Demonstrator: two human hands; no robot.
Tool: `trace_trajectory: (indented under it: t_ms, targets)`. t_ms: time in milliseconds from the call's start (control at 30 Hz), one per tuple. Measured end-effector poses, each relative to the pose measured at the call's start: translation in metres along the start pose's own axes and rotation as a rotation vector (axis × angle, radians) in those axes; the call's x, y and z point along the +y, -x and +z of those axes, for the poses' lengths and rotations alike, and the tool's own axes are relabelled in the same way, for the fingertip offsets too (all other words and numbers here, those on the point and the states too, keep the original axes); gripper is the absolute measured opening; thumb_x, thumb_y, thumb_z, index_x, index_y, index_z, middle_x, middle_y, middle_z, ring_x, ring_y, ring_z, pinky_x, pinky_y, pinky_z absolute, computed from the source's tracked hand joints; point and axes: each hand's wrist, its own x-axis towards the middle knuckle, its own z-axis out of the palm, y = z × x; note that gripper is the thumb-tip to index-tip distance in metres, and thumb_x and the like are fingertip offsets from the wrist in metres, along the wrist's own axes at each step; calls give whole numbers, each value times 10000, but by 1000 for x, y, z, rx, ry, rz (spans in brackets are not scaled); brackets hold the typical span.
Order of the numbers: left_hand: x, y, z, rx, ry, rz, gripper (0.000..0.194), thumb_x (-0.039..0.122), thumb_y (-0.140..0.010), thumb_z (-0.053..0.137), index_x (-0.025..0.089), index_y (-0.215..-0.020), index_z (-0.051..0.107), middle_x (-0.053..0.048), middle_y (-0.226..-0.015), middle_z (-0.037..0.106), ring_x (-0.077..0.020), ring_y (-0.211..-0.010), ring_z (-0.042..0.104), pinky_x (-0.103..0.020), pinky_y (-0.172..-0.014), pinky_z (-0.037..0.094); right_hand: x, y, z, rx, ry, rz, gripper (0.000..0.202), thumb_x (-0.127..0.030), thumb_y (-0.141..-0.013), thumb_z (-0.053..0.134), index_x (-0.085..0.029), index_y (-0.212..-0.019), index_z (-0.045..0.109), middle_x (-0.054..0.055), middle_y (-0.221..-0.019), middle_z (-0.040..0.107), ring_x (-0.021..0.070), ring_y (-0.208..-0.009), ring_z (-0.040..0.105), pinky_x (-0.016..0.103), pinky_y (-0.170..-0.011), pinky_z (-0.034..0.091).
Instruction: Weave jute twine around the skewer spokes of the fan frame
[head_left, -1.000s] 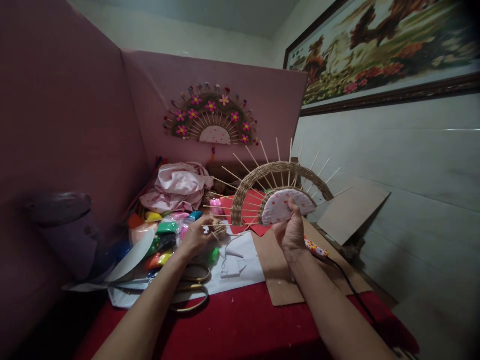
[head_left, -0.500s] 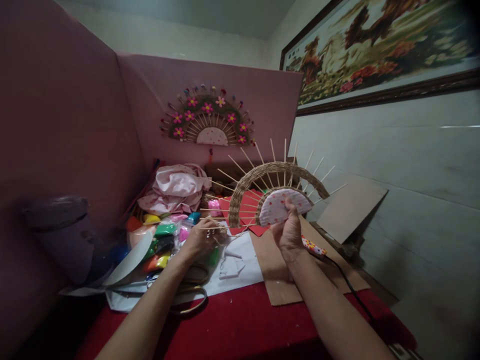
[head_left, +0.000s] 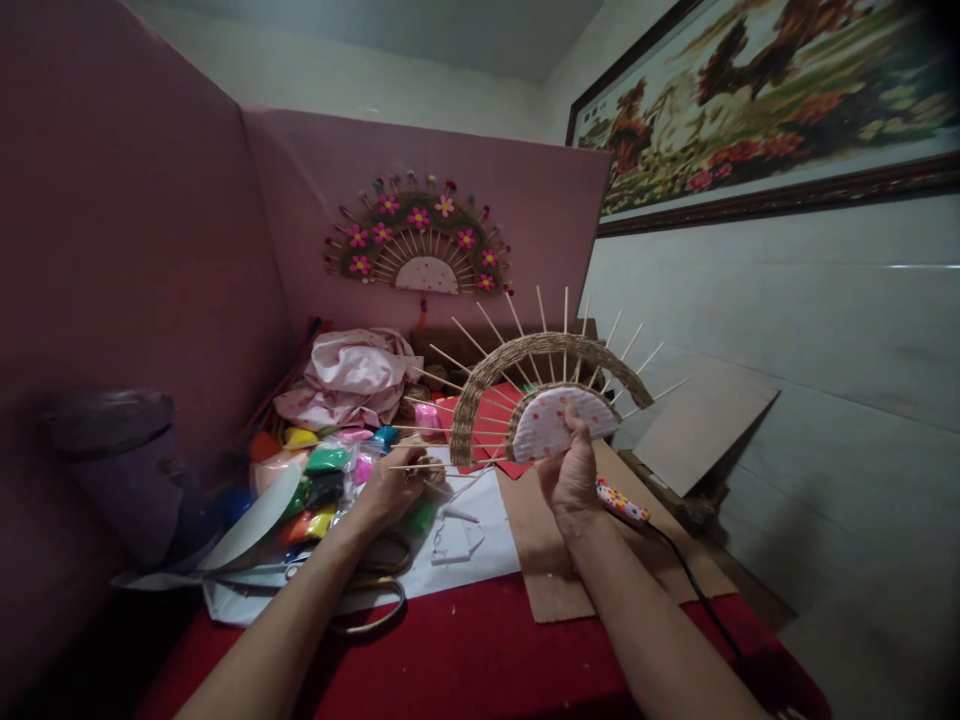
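My right hand (head_left: 574, 470) grips the half-round base of a fan-shaped craft piece (head_left: 566, 420), thumb on its white cloth with red spots. Thin wooden sticks fan out from the base, and a band of brown twine (head_left: 480, 385) is woven through them in an arch. At the piece's lower left end, my left hand (head_left: 397, 485) is closed around a small bundle of brown twine (head_left: 430, 468). A strand runs between the bundle and the woven band. Some fingers of the left hand are hidden behind the hand and sticks.
Below lie scissors (head_left: 375, 600), colourful clay packets (head_left: 328, 459), white paper (head_left: 487, 515), brown cardboard (head_left: 551, 570) and a flower-patterned glue gun (head_left: 622, 502) with a black cord. Crumpled pink cloth (head_left: 352, 375) is behind. A finished-looking flowered fan (head_left: 416, 235) hangs on the pink panel.
The craft piece has tilted slightly and shifted a little left and down in view. My left hand has moved slightly left and down, still holding the twine bundle; the camera view shifted too.
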Motion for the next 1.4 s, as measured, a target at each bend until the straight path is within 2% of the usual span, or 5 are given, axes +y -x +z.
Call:
trace_trajectory:
  t_ms: [100, 433, 767, 1200, 1400]
  targets:
    - [4, 1, -2, -22, 12, 111, 436, 13, -645, 439, 197, -1001, 612, -52, -1053, 593, -165, -1001, 528, -300, -863, 424, 4, 2, -1, 4, -13, 35, 274, -360, -697, 580, -185, -906, 607, -47, -733, 638, 91, -626, 564, 216, -620, 456]
    - [8, 5, -10, -60, 23, 72, 318, 123, -696, 507, 215, -952, 671, -55, -1032, 604, -177, -982, 546, -314, -877, 432, 5, 8, 0, -41, -8, 91, 297, -363, -681, 610, -206, -929, 563, -61, -757, 624, 95, -621, 572, 217, -564, 451]
    - [13, 3, -10, -140, -8, 13, 307, 34, -602, 429, 184, -734, 662, -17, -735, 633, -136, -689, 554, -245, -638, 435, 4, 1, -1, -22, -4, -13, 287, -346, -699, 581, -203, -948, 574, -42, -843, 642, 104, -730, 584, 238, -685, 467]
    - [17, 2, -1, 32, -113, 5, 142, 112, -718, 440, 185, -646, 538, -12, -720, 558, -135, -713, 514, -255, -647, 414, 6, -1, -3, -43, -22, 50, 264, -339, -687, 594, -199, -911, 589, -40, -793, 635, 105, -691, 581, 228, -631, 470]
    - [20, 2, -5, -37, -319, 103, 124, 134, -720, 501, 200, -783, 585, -54, -857, 558, -181, -817, 502, -277, -688, 406, 6, -2, -3, -48, 0, 22, 280, -382, -697, 577, -195, -905, 584, -36, -787, 642, 103, -644, 570, 233, -613, 470]
